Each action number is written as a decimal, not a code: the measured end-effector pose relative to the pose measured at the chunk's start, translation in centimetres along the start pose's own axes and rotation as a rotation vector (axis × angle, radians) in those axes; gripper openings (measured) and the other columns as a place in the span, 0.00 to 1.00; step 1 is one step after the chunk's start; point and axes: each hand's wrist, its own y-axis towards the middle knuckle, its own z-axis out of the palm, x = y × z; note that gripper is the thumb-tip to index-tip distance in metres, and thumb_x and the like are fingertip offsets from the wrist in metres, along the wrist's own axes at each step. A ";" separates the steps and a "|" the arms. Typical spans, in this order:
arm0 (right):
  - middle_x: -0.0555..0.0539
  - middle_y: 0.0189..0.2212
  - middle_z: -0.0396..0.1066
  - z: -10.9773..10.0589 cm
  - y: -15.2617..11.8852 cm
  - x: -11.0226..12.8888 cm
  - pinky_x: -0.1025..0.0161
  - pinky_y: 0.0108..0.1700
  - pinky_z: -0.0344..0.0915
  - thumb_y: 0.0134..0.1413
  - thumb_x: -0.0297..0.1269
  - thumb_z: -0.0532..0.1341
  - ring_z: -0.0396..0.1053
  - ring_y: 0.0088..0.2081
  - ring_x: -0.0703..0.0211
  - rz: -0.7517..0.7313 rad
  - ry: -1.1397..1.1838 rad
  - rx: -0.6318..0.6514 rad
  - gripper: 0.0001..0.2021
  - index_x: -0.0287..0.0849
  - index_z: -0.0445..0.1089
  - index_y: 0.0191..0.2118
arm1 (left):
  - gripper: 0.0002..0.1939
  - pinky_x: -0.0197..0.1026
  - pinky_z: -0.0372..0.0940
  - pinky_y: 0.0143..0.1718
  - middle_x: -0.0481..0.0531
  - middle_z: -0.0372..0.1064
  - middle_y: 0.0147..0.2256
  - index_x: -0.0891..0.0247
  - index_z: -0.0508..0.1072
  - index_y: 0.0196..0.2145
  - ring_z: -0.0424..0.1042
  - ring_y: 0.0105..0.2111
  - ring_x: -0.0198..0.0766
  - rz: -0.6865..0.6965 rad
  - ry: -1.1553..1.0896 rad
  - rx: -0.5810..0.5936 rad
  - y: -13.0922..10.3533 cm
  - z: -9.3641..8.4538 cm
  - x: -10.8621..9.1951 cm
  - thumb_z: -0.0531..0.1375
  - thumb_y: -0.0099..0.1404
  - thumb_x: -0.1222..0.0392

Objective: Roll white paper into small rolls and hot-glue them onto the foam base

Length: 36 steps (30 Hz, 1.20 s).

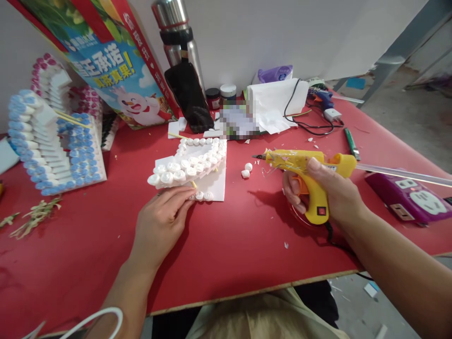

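Note:
My right hand (318,188) is wrapped round a yellow hot glue gun (293,159), with its nozzle pointing left and a clear glue stick (406,174) in its rear. My left hand (164,219) has its fingers closed together at the front edge of a white model (192,167), pinching a small white rosette there that is mostly hidden. The model has a flat white base (219,183), rows of white rosettes, and thin yellow sticks under its raised part. Two loose white rosettes (247,170) lie between the model and the glue gun.
Finished-looking blue-and-white models (56,146) stand at left beside a colourful carton (116,66). Behind are a steel flask (176,28), a phone (189,96), paper tissue (275,103) and cables. At right lie a green cutter (351,143) and purple power strip (406,195).

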 end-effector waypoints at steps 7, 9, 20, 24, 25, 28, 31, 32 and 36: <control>0.48 0.19 0.66 0.0 0.1 -0.1 0.61 0.19 0.59 0.65 0.58 0.54 0.63 0.15 0.60 -0.015 -0.009 -0.012 0.26 0.44 0.70 0.25 | 0.12 0.48 0.71 0.52 0.56 0.78 0.49 0.60 0.76 0.49 0.77 0.49 0.47 0.062 0.010 -0.009 0.4 0.0 -1.2 0.63 0.68 0.63; 0.48 0.19 0.66 0.0 0.1 0.0 0.60 0.19 0.59 0.65 0.59 0.54 0.63 0.15 0.59 -0.014 -0.009 -0.003 0.26 0.44 0.70 0.25 | 0.12 0.48 0.71 0.51 0.56 0.78 0.48 0.61 0.76 0.49 0.77 0.49 0.46 0.101 -0.004 -0.006 0.6 0.2 -1.5 0.63 0.68 0.64; 0.47 0.19 0.66 0.1 -0.1 0.0 0.60 0.19 0.59 0.64 0.59 0.55 0.63 0.15 0.59 0.009 -0.014 -0.028 0.25 0.44 0.70 0.25 | 0.14 0.47 0.71 0.49 0.54 0.79 0.45 0.62 0.77 0.45 0.77 0.45 0.44 0.146 -0.050 0.031 1.1 1.2 -2.2 0.56 0.68 0.73; 0.47 0.19 0.67 0.1 -0.1 0.0 0.60 0.19 0.59 0.64 0.58 0.56 0.63 0.15 0.60 -0.001 -0.011 -0.014 0.25 0.45 0.70 0.25 | 0.14 0.46 0.72 0.46 0.54 0.79 0.44 0.62 0.78 0.45 0.78 0.43 0.44 0.129 -0.056 0.014 1.1 1.3 -2.3 0.56 0.68 0.73; 0.47 0.19 0.67 0.1 -0.1 0.0 0.61 0.19 0.59 0.64 0.58 0.56 0.63 0.15 0.60 -0.001 -0.011 -0.014 0.25 0.44 0.70 0.25 | 0.14 0.46 0.72 0.46 0.54 0.80 0.44 0.62 0.78 0.44 0.78 0.43 0.44 0.129 -0.054 0.006 1.1 1.4 -2.3 0.56 0.68 0.73; 0.48 0.19 0.67 0.2 -0.1 0.1 0.61 0.19 0.58 0.63 0.58 0.56 0.63 0.15 0.60 0.002 -0.011 -0.021 0.25 0.44 0.70 0.25 | 0.12 0.46 0.72 0.45 0.54 0.80 0.43 0.63 0.79 0.43 0.78 0.42 0.43 0.121 -0.048 -0.015 1.1 1.5 -2.4 0.58 0.68 0.72; 0.48 0.18 0.67 0.2 -0.1 0.1 0.61 0.19 0.58 0.64 0.58 0.56 0.63 0.15 0.60 -0.005 -0.021 -0.020 0.25 0.44 0.70 0.25 | 0.10 0.45 0.73 0.44 0.54 0.80 0.42 0.63 0.79 0.42 0.78 0.42 0.43 0.114 -0.053 -0.032 1.1 1.6 -2.5 0.58 0.68 0.70; 0.48 0.18 0.67 0.2 -0.1 0.1 0.61 0.19 0.57 0.64 0.57 0.55 0.63 0.15 0.60 -0.007 -0.025 -0.016 0.25 0.44 0.70 0.25 | 0.10 0.45 0.73 0.43 0.54 0.80 0.42 0.63 0.79 0.42 0.78 0.41 0.43 0.113 -0.056 -0.037 1.1 1.6 -2.5 0.59 0.69 0.69; 0.47 0.18 0.67 0.1 -0.1 0.0 0.60 0.18 0.58 0.64 0.58 0.55 0.63 0.15 0.60 -0.006 -0.029 -0.008 0.25 0.44 0.70 0.25 | 0.09 0.44 0.73 0.43 0.53 0.81 0.41 0.61 0.79 0.41 0.79 0.41 0.42 0.098 -0.064 -0.045 1.1 1.8 -2.6 0.59 0.70 0.67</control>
